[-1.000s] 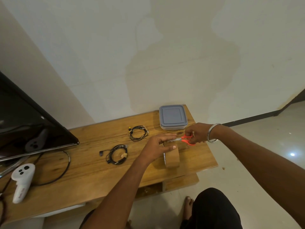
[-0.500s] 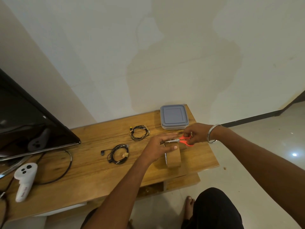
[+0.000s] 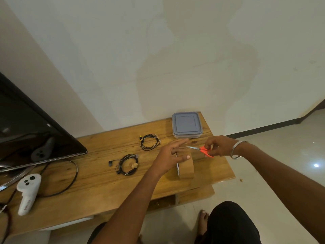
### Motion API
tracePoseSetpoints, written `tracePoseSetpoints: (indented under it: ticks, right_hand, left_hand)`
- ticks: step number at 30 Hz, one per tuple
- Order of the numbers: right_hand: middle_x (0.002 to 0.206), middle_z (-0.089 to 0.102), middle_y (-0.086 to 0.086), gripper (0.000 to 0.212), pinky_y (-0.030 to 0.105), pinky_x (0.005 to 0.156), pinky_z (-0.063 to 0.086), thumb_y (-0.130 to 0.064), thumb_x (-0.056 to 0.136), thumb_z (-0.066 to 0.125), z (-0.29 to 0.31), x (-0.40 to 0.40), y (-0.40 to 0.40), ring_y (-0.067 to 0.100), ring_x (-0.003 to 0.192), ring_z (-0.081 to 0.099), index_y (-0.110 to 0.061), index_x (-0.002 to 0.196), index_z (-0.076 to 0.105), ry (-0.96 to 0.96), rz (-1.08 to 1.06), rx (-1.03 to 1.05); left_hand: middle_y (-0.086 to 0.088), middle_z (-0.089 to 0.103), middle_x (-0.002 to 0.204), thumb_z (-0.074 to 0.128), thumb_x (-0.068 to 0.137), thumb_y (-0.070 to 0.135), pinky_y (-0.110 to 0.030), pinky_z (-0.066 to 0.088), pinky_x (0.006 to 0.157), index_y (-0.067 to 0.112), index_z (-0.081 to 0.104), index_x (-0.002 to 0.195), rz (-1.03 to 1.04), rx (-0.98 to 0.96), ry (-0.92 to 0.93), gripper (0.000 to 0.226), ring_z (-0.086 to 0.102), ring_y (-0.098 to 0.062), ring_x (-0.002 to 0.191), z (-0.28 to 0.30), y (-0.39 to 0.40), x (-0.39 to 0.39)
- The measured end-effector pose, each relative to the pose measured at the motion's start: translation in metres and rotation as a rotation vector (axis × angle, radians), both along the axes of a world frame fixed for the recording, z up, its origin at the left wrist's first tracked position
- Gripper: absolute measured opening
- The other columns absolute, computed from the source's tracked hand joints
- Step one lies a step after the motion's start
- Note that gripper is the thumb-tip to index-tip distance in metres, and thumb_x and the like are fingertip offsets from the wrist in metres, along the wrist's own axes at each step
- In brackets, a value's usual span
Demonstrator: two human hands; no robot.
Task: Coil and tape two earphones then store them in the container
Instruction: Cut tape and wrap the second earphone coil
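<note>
Cutting tape for the second coil.
Right hand (image 3: 219,147) grips orange scissors (image 3: 204,150); left hand (image 3: 169,155), fingers spread, steadies upright tape roll (image 3: 186,169). Both earphones (image 3: 127,164) coiled on table; container (image 3: 186,125) lidded.

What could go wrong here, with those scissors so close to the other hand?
1. The orange scissors in the right hand point their blades at the left hand, whose fingers are spread just above the tape roll; a slip might nick a finger.
2. The roll stands on edge and could roll toward the near edge of the table.
3. The container is still lidded, so storing the earphones needs a free hand.
</note>
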State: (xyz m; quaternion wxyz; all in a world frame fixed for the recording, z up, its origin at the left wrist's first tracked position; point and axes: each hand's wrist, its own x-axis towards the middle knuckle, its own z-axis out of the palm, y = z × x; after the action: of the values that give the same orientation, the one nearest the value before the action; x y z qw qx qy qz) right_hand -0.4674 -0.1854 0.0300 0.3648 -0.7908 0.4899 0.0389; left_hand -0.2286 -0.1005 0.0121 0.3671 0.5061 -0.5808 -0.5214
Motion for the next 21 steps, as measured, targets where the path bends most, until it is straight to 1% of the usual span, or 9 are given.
tracePoseSetpoints:
  ticks: [2,4,7,10,13,14,16,18,21]
  right_hand:
    - [0.078,0.056,-0.004,0.014,0.024,0.067,0.043,-0.033,0.083,0.068,-0.008,-0.009,0.004,0.017,0.075,0.054,-0.019,0.08,0.066,0.109,-0.031,-0.078]
    - [0.075,0.055,0.002,0.033,0.023,0.066,0.04,-0.042,0.089,0.057,-0.017,-0.012,0.008,0.018,0.072,0.052,-0.012,0.082,0.068,0.298,-0.075,-0.101]
    - [0.074,0.058,0.003,0.048,0.025,0.069,0.044,-0.053,0.09,0.047,-0.028,-0.007,0.009,0.019,0.074,0.055,-0.01,0.09,0.069,0.562,-0.104,-0.078]
    - [0.095,0.068,0.009,0.05,0.028,0.077,0.049,-0.055,0.083,0.057,-0.042,0.008,0.008,0.023,0.086,0.062,-0.009,0.1,0.066,0.591,-0.171,-0.066]
    - [0.105,0.067,0.01,0.047,0.027,0.076,0.046,-0.047,0.081,0.066,-0.053,0.023,0.007,0.025,0.095,0.063,-0.008,0.106,0.061,0.573,-0.205,-0.076]
    - [0.106,0.067,0.01,0.046,0.026,0.075,0.045,-0.044,0.079,0.068,-0.054,0.027,0.007,0.024,0.097,0.063,-0.008,0.107,0.061,0.574,-0.2,-0.071]
    - [0.108,0.067,0.01,0.042,0.026,0.079,0.047,-0.036,0.078,0.072,-0.053,0.033,0.007,0.024,0.1,0.063,-0.009,0.107,0.061,0.61,-0.153,-0.068]
    - [0.11,0.066,0.01,0.036,0.029,0.085,0.049,-0.03,0.08,0.069,-0.053,0.037,0.009,0.025,0.102,0.063,-0.009,0.107,0.061,0.624,-0.118,-0.104]
    - [0.11,0.062,0.011,0.027,0.033,0.081,0.051,-0.022,0.081,0.066,-0.05,0.04,0.015,0.028,0.097,0.061,-0.01,0.105,0.06,0.472,-0.121,-0.203]
  left_hand:
    - [0.009,0.047,0.145,0.081,0.076,0.018,-0.015,0.05,0.089,0.039,0.057,0.131,0.009,-0.004,0.022,0.064,0.064,-0.005,0.111,0.0,0.0,-0.001]
    - [0.01,0.045,0.146,0.082,0.076,0.02,-0.012,0.049,0.088,0.046,0.055,0.13,0.012,-0.009,0.022,0.066,0.064,-0.005,0.111,0.0,0.001,-0.002]
    - [0.016,0.042,0.148,0.082,0.076,0.021,-0.008,0.048,0.085,0.047,0.041,0.141,0.013,0.009,0.043,0.082,0.063,-0.006,0.114,-0.001,0.001,-0.002]
    - [0.021,0.041,0.144,0.084,0.074,0.015,-0.024,0.056,0.086,0.051,0.022,0.147,0.038,0.051,0.104,0.102,0.065,-0.012,0.113,-0.003,0.002,-0.002]
    - [0.035,0.045,0.133,0.082,0.074,0.007,-0.036,0.058,0.086,0.049,0.013,0.15,0.038,0.054,0.118,0.111,0.067,-0.017,0.11,-0.004,0.004,-0.002]
    - [0.035,0.045,0.131,0.082,0.074,0.006,-0.038,0.058,0.088,0.047,0.012,0.15,0.037,0.059,0.117,0.111,0.067,-0.018,0.11,-0.004,0.004,-0.002]
    - [0.033,0.044,0.131,0.081,0.075,0.004,-0.041,0.056,0.091,0.046,0.013,0.151,0.042,0.07,0.124,0.111,0.067,-0.019,0.11,-0.003,0.005,-0.002]
    - [0.037,0.043,0.129,0.081,0.075,0.004,-0.041,0.056,0.092,0.045,0.013,0.151,0.045,0.073,0.135,0.11,0.068,-0.019,0.109,-0.003,0.005,-0.002]
    - [0.038,0.041,0.126,0.082,0.074,0.006,-0.037,0.054,0.093,0.045,0.013,0.151,0.055,0.075,0.142,0.11,0.068,-0.019,0.11,-0.004,0.006,-0.001]
